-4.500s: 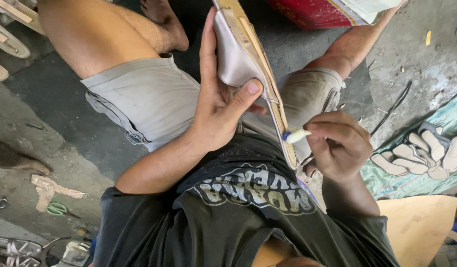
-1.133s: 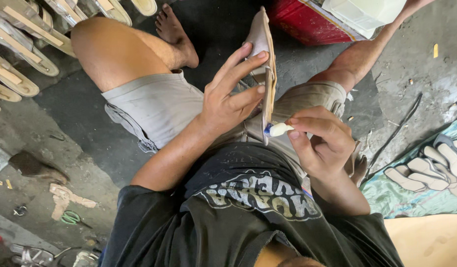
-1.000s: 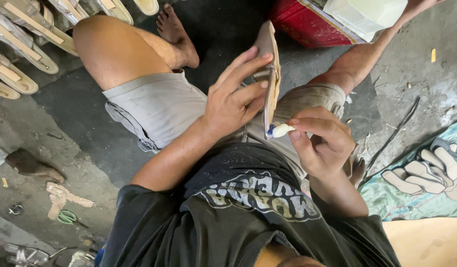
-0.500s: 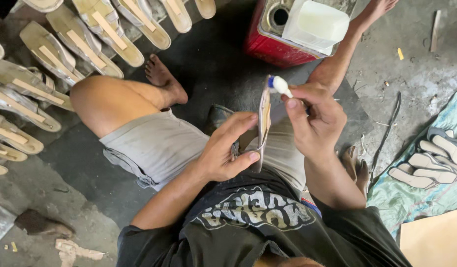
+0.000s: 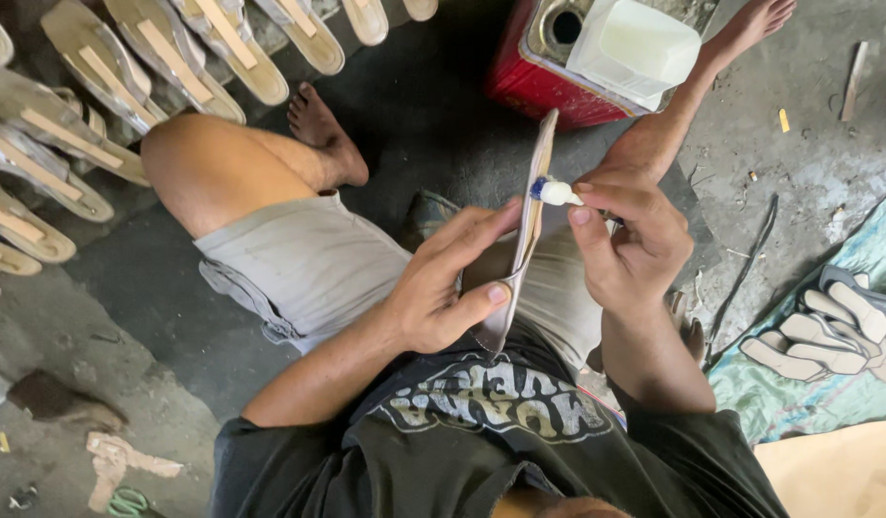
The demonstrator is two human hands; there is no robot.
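Note:
I sit on the floor with a thin sandal sole [image 5: 532,206] held on edge over my lap. My left hand [image 5: 445,283] grips its lower part, thumb on one face and fingers on the other. My right hand [image 5: 623,238] pinches a small brush with a white tip [image 5: 556,193], and that tip touches the sole's edge near the upper part. My bare legs and grey shorts [image 5: 299,264] lie beneath.
A red metal can [image 5: 548,82] with a pale plastic container [image 5: 637,43] on top stands ahead. Rows of finished soles [image 5: 126,67] lie at the upper left. More soles [image 5: 831,331] rest on a teal cloth at the right. Scraps litter the concrete floor.
The view has tilted up, showing the can and the rows of soles. My right hand has carried the brush from the sole's lower edge up towards its top. My left hand keeps its hold.

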